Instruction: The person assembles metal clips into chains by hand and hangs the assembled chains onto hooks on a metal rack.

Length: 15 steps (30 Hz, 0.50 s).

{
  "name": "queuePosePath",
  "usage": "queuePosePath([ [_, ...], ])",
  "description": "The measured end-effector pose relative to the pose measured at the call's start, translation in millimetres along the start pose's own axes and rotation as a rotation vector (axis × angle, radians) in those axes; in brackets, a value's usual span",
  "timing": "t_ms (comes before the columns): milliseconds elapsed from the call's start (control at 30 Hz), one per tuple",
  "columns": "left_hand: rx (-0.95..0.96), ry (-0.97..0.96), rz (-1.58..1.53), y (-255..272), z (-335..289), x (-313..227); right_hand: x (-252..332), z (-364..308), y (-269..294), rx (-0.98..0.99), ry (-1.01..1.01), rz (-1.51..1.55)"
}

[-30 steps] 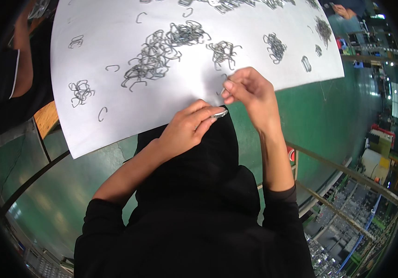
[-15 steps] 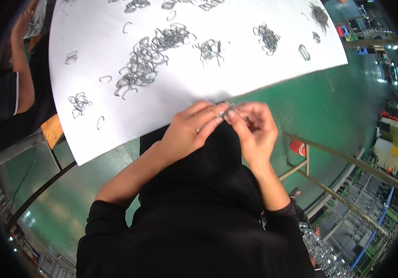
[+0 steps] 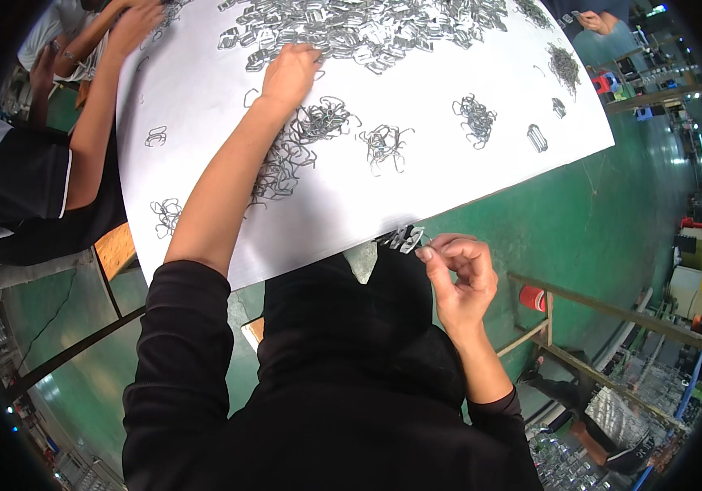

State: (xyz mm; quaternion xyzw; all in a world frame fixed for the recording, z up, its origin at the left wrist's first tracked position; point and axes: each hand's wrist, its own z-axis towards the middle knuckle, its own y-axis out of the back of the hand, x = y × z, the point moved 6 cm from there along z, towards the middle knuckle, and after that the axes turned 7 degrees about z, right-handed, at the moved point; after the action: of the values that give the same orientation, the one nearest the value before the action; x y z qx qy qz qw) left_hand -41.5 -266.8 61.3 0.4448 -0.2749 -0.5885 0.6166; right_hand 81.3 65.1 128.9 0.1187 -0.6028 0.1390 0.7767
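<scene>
Bench [image 3: 441, 172], white-topped, has its far edge cut off by the top of the view. Toward that edge spreads a pile of flat metal buckles [image 3: 367, 29], also cropped above. The left forearm [image 3: 224, 188] crosses the bench's near edge and hides part of a heap of wire hooks [image 3: 318, 119]. The left hand [image 3: 291, 75] lies at the pile's near side, its fingertips lost against the metal, so I cannot tell whether they hold anything. The right hand [image 3: 464, 274] is just off the near edge, thumb and forefinger narrowed beside a small cluster of metal pieces [image 3: 404, 237]; whether they grip it is hard to make out. Half a second ago both hands met near that edge; now the left is far up the bench, and more of the buckle pile shows.
</scene>
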Motion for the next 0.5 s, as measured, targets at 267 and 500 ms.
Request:
queuePosePath([
  [267, 0.313, 0.388, -0.835, 53.2, -70.6, -68.2, -6.7, -1.2, 4.7, -0.018, 0.027, -0.063],
  [500, 0.452, 0.559, -1.321, 87.5, -155.9, -152.9, -11.6, 0.0, -3.3, -0.029, 0.025, -0.070],
])
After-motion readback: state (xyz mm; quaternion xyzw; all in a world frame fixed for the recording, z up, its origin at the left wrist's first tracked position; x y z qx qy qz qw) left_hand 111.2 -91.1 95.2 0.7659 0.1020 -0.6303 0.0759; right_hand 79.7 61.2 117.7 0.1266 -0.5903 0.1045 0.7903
